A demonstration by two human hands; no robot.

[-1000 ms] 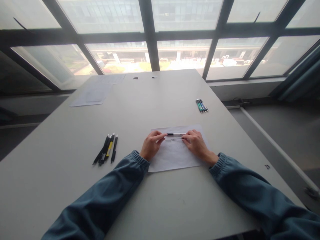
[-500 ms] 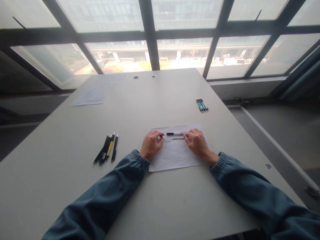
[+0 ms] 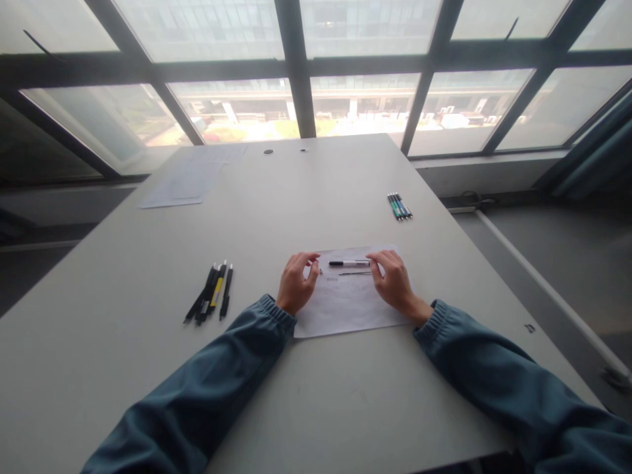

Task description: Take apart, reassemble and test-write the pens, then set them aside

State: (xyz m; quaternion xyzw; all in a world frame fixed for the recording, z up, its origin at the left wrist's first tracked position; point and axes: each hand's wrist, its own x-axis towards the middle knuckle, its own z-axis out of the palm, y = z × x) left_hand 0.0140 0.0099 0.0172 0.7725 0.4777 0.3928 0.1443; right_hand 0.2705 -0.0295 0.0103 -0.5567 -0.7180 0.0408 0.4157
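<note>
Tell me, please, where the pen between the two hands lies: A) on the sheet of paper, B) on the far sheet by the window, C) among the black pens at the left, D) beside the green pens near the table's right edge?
A: the pen lies flat on the sheet of paper, between the left hand and the right hand.

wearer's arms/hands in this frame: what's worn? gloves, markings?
Both arms wear long, loose, dull teal-blue sleeves ending in gathered elastic cuffs at the wrists. The left hand and right hand are bare: no gloves, and no rings, watch or markings can be made out.
</note>
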